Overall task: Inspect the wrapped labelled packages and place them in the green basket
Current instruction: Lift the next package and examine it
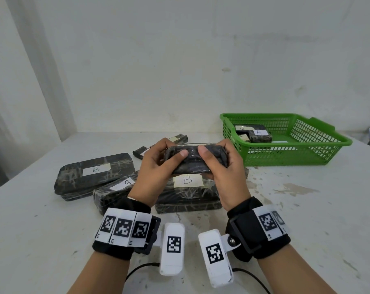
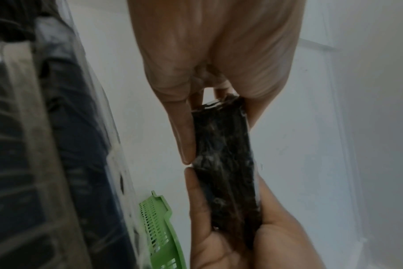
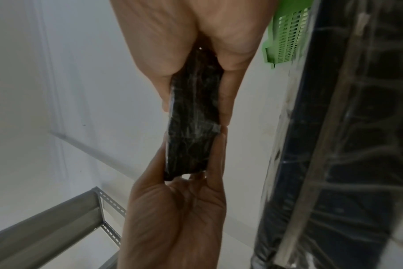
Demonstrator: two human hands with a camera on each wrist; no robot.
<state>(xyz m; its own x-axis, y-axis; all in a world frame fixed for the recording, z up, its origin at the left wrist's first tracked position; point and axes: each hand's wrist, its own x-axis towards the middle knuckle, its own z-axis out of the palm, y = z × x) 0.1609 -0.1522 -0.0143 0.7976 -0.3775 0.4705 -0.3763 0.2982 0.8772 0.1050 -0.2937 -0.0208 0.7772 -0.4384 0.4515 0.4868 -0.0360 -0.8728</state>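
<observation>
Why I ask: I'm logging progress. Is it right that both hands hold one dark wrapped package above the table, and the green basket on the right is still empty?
Not quite. Both the left hand and right hand do hold the dark wrapped package, but the green basket is not empty: the head view shows packages inside, one labelled A.

Black wrapped packages (image 1: 195, 161); green basket (image 1: 296, 153).

You have a white table (image 1: 286, 230) under you, its top scuffed and flecked with grey stains, heaviest at the right. A pale, blotchy wall (image 1: 180, 60) stands at its far edge. In the right wrist view a grey perforated metal shelf frame (image 3: 99, 209) shows at the lower left.
</observation>
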